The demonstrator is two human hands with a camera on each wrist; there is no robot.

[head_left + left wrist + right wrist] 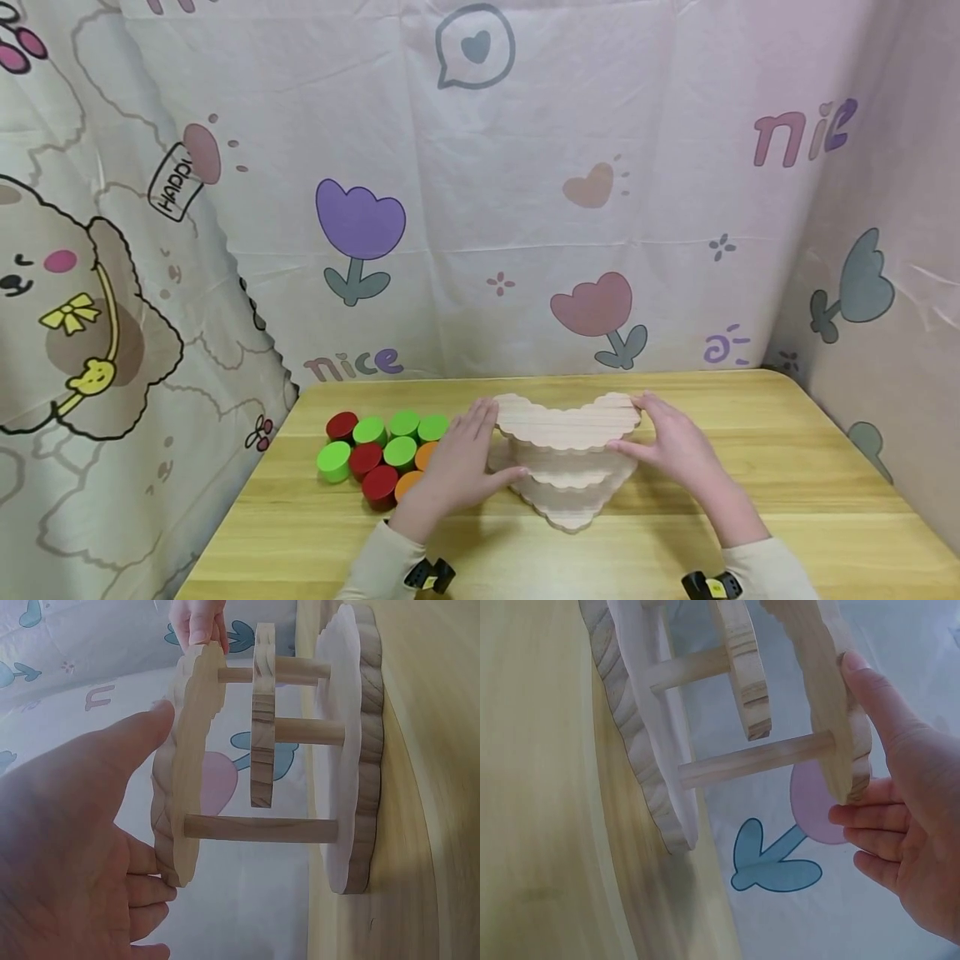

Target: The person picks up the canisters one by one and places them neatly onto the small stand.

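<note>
A pale wooden three-tier stand point(570, 425) with scalloped edges rises from the table, its boards joined by round dowels point(262, 829). My left hand point(459, 468) holds the top board point(180, 772) at its left end; the thumb lies at one edge and the fingers curl at the other. At the right end, my right hand point(686, 454) grips the same board, its thumb on the near edge and fingertips round the far corner. In the right wrist view the shorter middle board point(742, 671) sits between the top board and the wide base point(649, 727).
Left of the stand are round blocks in several colours: green point(333, 462), red point(379, 487) and orange point(408, 483), partly behind my left hand. The wooden table point(787, 500) extends to a printed curtain point(487, 167) at the back and sides.
</note>
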